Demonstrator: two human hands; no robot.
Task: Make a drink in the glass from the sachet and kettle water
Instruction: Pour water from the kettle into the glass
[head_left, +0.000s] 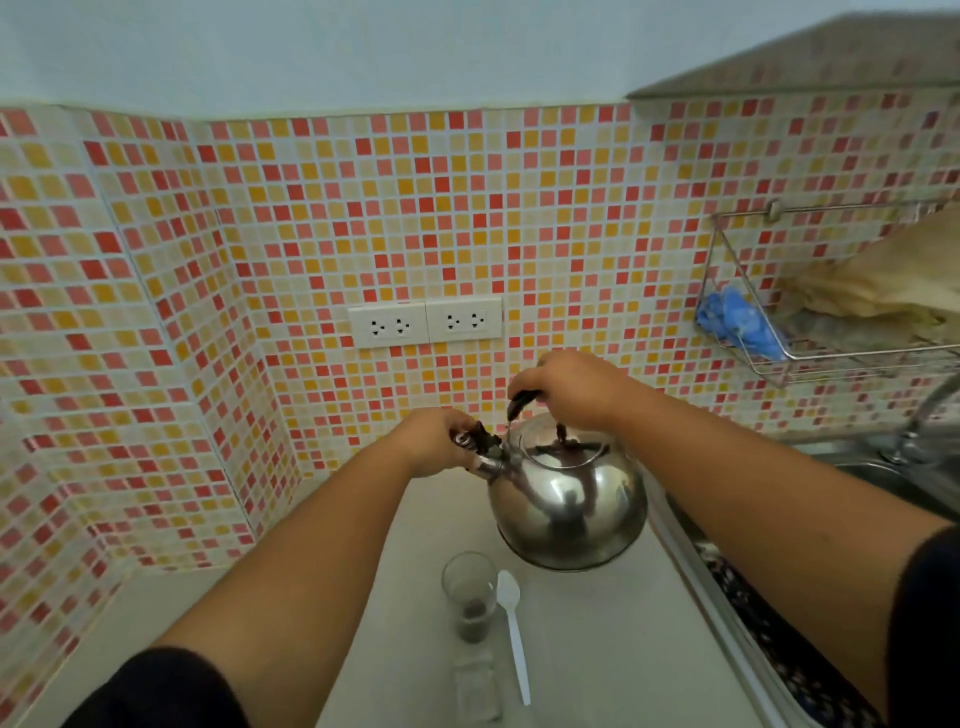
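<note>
A shiny steel kettle (569, 506) is at the back of the pale counter (613, 649), tilted slightly. My right hand (569, 387) is closed around its black top handle. My left hand (439, 441) grips the black cap on the spout (480, 447) at the kettle's left. In front of the kettle stands a clear glass (470, 595) with dark powder at its bottom. A white plastic spoon (514, 634) lies just right of the glass. A transparent sachet (478, 688) lies flat on the counter, nearer to me than the glass.
Two white double sockets (426, 322) sit in the tiled wall behind the kettle. A wire rack (831, 358) with a blue item and a cloth hangs at the right. A steel sink (893, 478) and tap lie to the right.
</note>
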